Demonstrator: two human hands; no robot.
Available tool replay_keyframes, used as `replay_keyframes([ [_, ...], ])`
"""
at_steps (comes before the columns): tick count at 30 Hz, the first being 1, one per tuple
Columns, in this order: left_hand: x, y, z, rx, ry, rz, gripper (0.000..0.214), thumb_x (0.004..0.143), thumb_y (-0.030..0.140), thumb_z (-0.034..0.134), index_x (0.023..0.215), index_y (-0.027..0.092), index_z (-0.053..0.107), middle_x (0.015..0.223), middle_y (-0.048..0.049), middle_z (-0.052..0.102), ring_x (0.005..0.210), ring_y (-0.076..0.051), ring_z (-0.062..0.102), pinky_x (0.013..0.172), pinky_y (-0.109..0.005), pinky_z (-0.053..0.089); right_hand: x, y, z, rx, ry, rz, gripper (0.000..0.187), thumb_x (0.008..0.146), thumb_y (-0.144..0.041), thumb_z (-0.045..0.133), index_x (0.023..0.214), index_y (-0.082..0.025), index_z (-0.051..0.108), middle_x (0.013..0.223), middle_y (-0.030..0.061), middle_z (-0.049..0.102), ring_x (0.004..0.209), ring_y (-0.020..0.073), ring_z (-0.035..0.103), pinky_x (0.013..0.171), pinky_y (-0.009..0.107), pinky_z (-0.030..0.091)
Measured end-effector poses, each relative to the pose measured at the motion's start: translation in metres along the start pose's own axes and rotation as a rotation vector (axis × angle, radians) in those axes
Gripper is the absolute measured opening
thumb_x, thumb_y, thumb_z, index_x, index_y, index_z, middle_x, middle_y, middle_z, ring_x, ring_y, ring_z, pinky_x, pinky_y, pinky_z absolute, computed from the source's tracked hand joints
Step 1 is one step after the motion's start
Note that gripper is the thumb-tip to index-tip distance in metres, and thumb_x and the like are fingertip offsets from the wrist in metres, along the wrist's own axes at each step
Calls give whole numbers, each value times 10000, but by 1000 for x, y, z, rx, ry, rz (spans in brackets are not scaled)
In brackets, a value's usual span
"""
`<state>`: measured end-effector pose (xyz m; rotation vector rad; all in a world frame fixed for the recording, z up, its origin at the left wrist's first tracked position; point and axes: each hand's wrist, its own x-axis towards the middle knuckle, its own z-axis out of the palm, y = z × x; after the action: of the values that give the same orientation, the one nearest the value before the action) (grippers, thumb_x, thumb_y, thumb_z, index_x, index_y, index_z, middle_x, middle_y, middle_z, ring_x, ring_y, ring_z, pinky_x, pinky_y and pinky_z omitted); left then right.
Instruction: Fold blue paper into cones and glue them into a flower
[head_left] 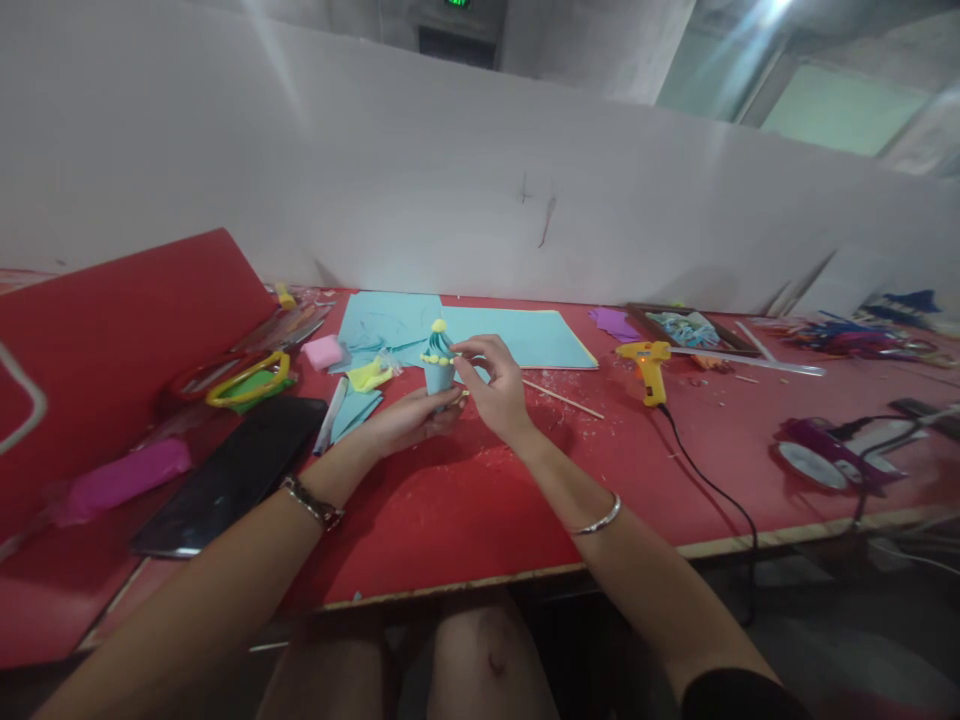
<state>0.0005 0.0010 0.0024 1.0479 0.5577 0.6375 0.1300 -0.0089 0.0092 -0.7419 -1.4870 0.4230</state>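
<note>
Head view: blue cup [439, 377] upright in the left hand [420, 418]

Left grip, palm up, clamps the cup's base; the right hand [496, 385] curls beside its swirled top, pinching or not, I cannot tell. Its long axis is near vertical, yellow ball [439, 326] uppermost. Under the cup spreads a red table [450, 510]; behind, a pale partition [420, 170].

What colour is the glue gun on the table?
The glue gun is yellow, and it shows best in the head view.

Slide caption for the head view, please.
Over a red table, the left hand holds a light-blue craft cone, the right hand at its swirled top; a yellow glue gun lies nearby.
</note>
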Motion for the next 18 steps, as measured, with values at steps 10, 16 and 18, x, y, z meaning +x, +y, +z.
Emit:
replay_keyframes([
  [10, 2, -3, -2, 15, 0, -13, 236, 734, 284, 593, 628, 132, 445, 507, 65, 310, 437, -29, 228, 404, -151, 207, 1, 7, -1, -27, -24, 40, 110, 758, -301, 549, 797, -223, 617, 864, 13, 481, 854, 119, 512, 760, 272, 464],
  [16, 0, -1, 1, 38, -1, -12, 251, 719, 280, 607, 618, 139, 425, 509, 68, 303, 440, -30, 241, 404, -157, 196, 1, 6, -1, -47, -32, 49, 81, 755, -282, 543, 767, -214, 585, 847, 13, 476, 836, 121, 502, 762, 278, 456],
  [18, -1, 0, 3, 39, 11, -14, 242, 714, 270, 609, 623, 141, 427, 512, 69, 299, 439, -32, 240, 403, -162, 189, 1, 7, -1, -48, -32, 54, 81, 758, -281, 538, 762, -210, 578, 844, 13, 474, 832, 121, 501, 762, 277, 455],
])
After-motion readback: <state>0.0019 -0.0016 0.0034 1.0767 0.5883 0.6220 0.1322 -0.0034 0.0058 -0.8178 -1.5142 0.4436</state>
